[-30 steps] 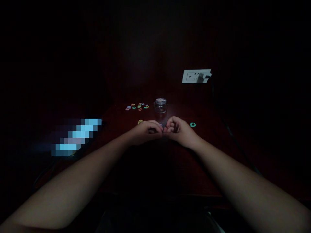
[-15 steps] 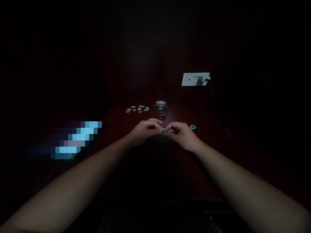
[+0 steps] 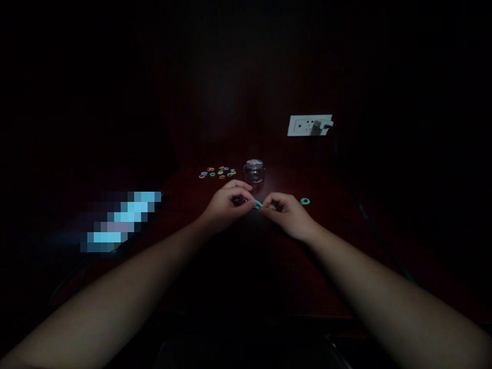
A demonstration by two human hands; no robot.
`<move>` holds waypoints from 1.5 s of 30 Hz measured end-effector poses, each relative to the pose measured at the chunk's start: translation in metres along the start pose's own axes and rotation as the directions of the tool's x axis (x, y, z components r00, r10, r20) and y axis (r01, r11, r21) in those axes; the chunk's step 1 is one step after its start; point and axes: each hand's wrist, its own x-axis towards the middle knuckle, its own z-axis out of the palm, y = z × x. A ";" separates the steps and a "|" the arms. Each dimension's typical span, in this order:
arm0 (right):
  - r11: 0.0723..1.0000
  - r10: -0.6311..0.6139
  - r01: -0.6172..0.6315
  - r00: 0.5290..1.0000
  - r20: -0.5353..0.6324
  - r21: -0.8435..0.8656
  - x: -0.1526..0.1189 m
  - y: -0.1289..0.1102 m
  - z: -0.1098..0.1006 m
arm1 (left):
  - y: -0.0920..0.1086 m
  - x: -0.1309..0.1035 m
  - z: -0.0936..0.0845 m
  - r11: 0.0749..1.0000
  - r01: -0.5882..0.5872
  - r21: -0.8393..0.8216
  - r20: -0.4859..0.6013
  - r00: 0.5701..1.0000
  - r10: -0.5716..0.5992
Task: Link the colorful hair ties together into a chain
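Observation:
Between my two hands is a small green band (image 3: 259, 204), pinched at its left side by my left hand (image 3: 229, 206) and at its right side by my right hand (image 3: 283, 210). Another green band (image 3: 305, 201) lies on the dark red table just right of my right hand. Behind my hands stands a clear jar (image 3: 254, 171) with a patterned lid. To the jar's left lie several small coloured bands (image 3: 221, 173) in a loose group.
A lit, pixelated screen (image 3: 123, 223) is at the left. A white wall socket (image 3: 309, 125) with a plug in it is beyond the table. A dark cable (image 3: 378, 240) runs along the right side.
My left hand has risen slightly and shifted a little. The green band between my fingers now looks stretched or tilted into a narrower shape. My right hand has hardly moved.

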 end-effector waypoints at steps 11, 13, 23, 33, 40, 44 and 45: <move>0.983 0.060 -0.060 0.998 -0.007 -0.172 -0.002 0.002 0.002 | 0.006 -0.002 0.001 0.983 -0.133 0.123 0.091 0.988 0.123; 0.984 0.041 -0.039 0.999 0.010 -0.175 -0.002 0.002 0.002 | 0.006 -0.001 0.000 0.985 -0.113 0.134 0.089 0.991 0.101; 0.992 -0.002 0.010 0.998 0.063 -0.123 -0.002 0.000 0.001 | 0.006 -0.001 -0.001 0.993 -0.068 0.102 0.051 0.997 0.063; 0.976 -0.044 0.062 0.995 0.087 -0.211 -0.003 -0.001 -0.001 | 0.006 0.000 0.000 0.996 -0.049 0.072 0.022 0.999 0.047; 0.987 -0.025 0.040 0.994 0.102 -0.155 -0.005 -0.006 -0.004 | -0.003 0.005 0.002 0.999 0.015 -0.030 -0.130 0.991 -0.019; 0.993 -0.005 0.018 0.994 0.112 -0.114 -0.005 -0.007 -0.003 | -0.007 0.007 -0.001 0.998 0.040 -0.057 -0.176 0.983 -0.049; 0.993 -0.001 0.013 0.994 0.110 -0.114 -0.004 -0.006 -0.003 | -0.008 0.007 -0.002 0.998 0.041 -0.055 -0.162 0.985 -0.050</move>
